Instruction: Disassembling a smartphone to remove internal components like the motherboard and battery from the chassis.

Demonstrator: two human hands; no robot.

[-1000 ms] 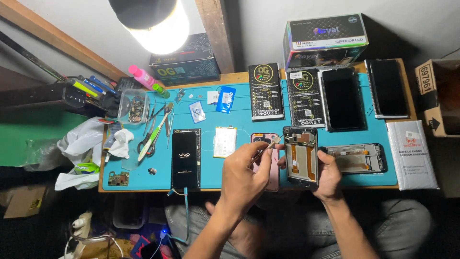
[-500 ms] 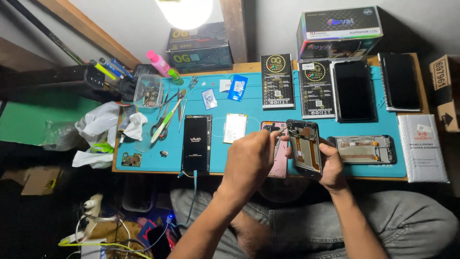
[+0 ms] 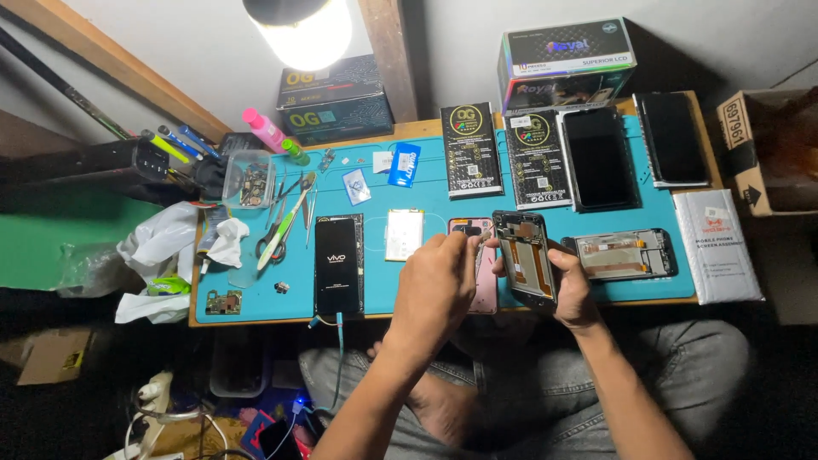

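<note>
My right hand point(image 3: 573, 290) holds an opened phone frame point(image 3: 524, 255) upright-tilted over the blue mat point(image 3: 426, 204), its inner boards and orange flex cables facing me. My left hand point(image 3: 439, 285) is pinched on a small thin tool point(image 3: 477, 241) whose tip is at the frame's upper left corner. A pink back cover point(image 3: 487, 290) lies on the mat under my left hand, partly hidden by it. A white battery point(image 3: 404, 234) lies just left of the hands.
A black phone with a lit screen point(image 3: 337, 264) lies cabled at the left. Another open frame point(image 3: 618, 254) lies right of my hand. Scissors and tweezers point(image 3: 281, 226), a parts tub point(image 3: 249, 179), black screens point(image 3: 601, 158), boxes point(image 3: 562, 60) and a lamp point(image 3: 302, 30) ring the mat.
The view has shifted slightly. My left hand stays at the top of the held frame, with the tool tip now at its upper left corner. My right hand keeps its grip.
</note>
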